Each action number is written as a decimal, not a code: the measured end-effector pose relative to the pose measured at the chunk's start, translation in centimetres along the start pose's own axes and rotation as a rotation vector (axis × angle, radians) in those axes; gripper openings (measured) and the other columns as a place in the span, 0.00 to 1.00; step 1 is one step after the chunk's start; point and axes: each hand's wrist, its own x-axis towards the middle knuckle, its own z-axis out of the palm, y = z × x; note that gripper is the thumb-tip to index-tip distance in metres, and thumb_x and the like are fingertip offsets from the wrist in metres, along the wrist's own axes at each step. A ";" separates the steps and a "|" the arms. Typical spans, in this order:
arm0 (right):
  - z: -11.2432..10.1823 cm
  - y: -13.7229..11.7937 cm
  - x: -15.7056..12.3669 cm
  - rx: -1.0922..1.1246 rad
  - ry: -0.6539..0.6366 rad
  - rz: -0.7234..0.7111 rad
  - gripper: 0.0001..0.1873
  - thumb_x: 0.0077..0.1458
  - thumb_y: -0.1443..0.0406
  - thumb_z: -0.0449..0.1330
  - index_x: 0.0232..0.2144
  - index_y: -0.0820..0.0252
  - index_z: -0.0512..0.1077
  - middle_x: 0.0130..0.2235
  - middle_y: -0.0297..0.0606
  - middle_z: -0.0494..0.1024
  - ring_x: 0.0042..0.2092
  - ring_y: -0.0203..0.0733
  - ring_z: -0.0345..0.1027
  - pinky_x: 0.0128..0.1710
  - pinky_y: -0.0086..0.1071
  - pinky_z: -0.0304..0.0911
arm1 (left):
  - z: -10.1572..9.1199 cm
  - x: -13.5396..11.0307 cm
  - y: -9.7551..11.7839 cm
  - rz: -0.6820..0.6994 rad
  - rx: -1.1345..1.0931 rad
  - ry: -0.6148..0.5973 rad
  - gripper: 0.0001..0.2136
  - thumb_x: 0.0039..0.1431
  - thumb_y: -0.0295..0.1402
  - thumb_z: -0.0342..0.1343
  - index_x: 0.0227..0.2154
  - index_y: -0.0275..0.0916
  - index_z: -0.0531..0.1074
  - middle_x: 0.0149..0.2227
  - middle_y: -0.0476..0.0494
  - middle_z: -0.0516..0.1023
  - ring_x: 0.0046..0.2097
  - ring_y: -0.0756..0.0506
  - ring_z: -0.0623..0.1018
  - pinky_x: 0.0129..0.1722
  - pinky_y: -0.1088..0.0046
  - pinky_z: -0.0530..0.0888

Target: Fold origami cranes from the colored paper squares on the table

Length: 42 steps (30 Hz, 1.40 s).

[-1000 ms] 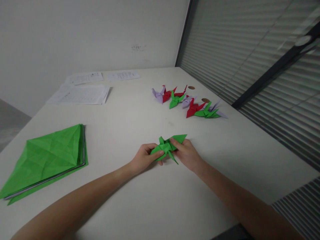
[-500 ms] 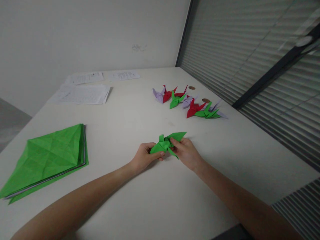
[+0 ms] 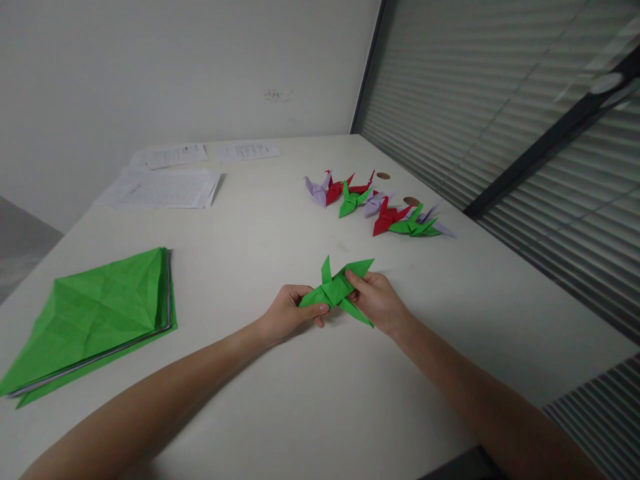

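Observation:
A green folded paper crane point(image 3: 336, 290) is held just above the white table point(image 3: 300, 400), in the middle of the view. My left hand point(image 3: 293, 312) pinches its left tip, fingers closed. My right hand point(image 3: 379, 300) grips its right side, thumb on top, fingers closed round the paper. One wing point stands up and another sticks out toward me below the right hand.
A row of finished cranes point(image 3: 377, 205) in purple, red and green lies at the back right, near two small brown discs point(image 3: 411, 200). A stack of green square sheets point(image 3: 95, 317) lies at the left. Printed papers point(image 3: 163, 188) lie at the far left, window blinds point(image 3: 500, 120) along the right.
The crane has been spread out between the hands: a point now stands up at its middle and a long wing point juts out below the right hand. Both hands keep their hold.

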 end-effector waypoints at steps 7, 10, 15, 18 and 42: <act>0.4 0.2 -0.2 -0.044 0.014 -0.053 0.23 0.35 0.49 0.72 0.21 0.62 0.72 0.22 0.30 0.69 0.26 0.33 0.61 0.27 0.30 0.59 | 0.3 0.0 0.1 -0.028 -0.017 0.015 0.22 0.49 0.52 0.64 0.27 0.32 0.75 0.22 0.46 0.76 0.23 0.52 0.72 0.25 0.76 0.65; 0.8 0.4 -0.5 -0.036 0.006 -0.036 0.23 0.36 0.49 0.71 0.20 0.61 0.71 0.22 0.30 0.69 0.25 0.34 0.61 0.27 0.31 0.60 | 0.6 0.0 -0.1 -0.022 0.033 0.047 0.23 0.48 0.53 0.64 0.27 0.32 0.75 0.21 0.48 0.74 0.22 0.53 0.68 0.23 0.77 0.63; 1.2 0.8 -0.6 -0.033 0.102 -0.025 0.25 0.32 0.48 0.72 0.20 0.61 0.69 0.20 0.28 0.68 0.23 0.33 0.60 0.25 0.30 0.59 | 0.7 -0.1 -0.3 0.049 0.138 0.078 0.23 0.49 0.53 0.61 0.24 0.33 0.73 0.19 0.51 0.69 0.22 0.54 0.65 0.22 0.78 0.62; 1.2 0.7 -0.5 -0.033 0.117 -0.033 0.25 0.32 0.47 0.72 0.19 0.61 0.69 0.20 0.29 0.68 0.23 0.33 0.60 0.25 0.30 0.58 | 0.7 -0.1 -0.1 0.063 0.146 0.070 0.23 0.50 0.54 0.60 0.24 0.34 0.72 0.18 0.52 0.68 0.21 0.54 0.64 0.21 0.78 0.61; 0.6 -0.2 -0.4 0.034 -0.007 0.049 0.27 0.34 0.47 0.72 0.18 0.59 0.65 0.18 0.25 0.62 0.21 0.30 0.51 0.22 0.29 0.47 | 0.3 0.8 -0.4 0.116 0.196 0.132 0.23 0.51 0.54 0.59 0.24 0.34 0.72 0.21 0.50 0.71 0.25 0.52 0.66 0.25 0.77 0.62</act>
